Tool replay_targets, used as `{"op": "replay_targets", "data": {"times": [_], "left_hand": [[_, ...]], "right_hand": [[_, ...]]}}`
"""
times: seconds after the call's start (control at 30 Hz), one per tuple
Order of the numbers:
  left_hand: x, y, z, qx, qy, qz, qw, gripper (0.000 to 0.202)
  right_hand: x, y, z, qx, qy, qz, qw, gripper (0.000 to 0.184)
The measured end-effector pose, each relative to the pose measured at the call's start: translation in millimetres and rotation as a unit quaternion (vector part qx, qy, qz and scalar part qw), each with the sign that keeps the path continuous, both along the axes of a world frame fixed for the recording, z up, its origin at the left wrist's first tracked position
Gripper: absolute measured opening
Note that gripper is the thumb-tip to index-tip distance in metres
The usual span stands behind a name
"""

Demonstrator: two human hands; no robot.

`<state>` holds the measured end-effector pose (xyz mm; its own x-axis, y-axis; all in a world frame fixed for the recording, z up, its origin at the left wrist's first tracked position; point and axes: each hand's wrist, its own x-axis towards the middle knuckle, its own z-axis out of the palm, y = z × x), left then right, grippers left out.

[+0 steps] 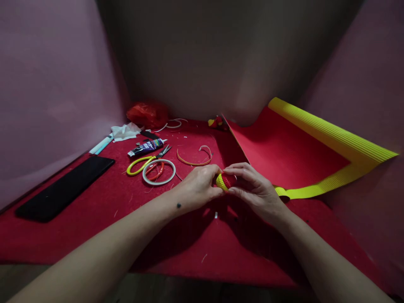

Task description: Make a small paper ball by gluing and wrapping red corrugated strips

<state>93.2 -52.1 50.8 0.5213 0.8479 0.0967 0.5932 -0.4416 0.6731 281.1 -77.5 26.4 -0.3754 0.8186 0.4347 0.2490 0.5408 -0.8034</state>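
Pinching a small red-and-yellow ribbed piece [223, 182] between them, both hands meet over the front half of the red worktop [176, 261]. The left hand [200, 185] grasps the piece's left side with thumb and forefinger, its back turned up; the right hand [260, 191] grips the other side, fingers laid over the top and thumb below. The piece is rounded, with yellow ridges toward the left and red toward the right.

Left of the hands, a pale ring [158, 183] lies against yellow-handled scissors [140, 164], whose blades point away toward a dark glue tube [147, 147] with a white nozzle. An orange-toned strip [192, 163] curls just beyond the left hand. A long black slab [66, 187] lies near the left wall, with a blue-and-white packet [101, 144] and a crumpled white tissue [125, 131] behind it. Farther back sits a red plastic bag [147, 114].

On the right, a red ribbed sheet [277, 155] spreads beside a yellow ribbed sheet [331, 130] with a curled far edge. A small red-and-yellow object [215, 122] stands at the back, too dim to make out fully.
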Motion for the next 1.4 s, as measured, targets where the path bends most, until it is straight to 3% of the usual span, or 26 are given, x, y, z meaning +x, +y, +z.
{"op": "replay_targets", "data": {"times": [1.0,1.4], "left_hand": [[5.1,-5.7,-6.2,0.010,-0.047,0.024,0.999,0.004],[5.0,-3.3,-12.9,-0.010,-0.086,0.008,0.996,0.016]], "right_hand": [[-0.1,-0.7,1.7,0.025,-0.022,-0.029,0.999,0.033],[-0.3,-0.5,3.8,0.012,-0.029,-0.039,0.999,0.035]]}}
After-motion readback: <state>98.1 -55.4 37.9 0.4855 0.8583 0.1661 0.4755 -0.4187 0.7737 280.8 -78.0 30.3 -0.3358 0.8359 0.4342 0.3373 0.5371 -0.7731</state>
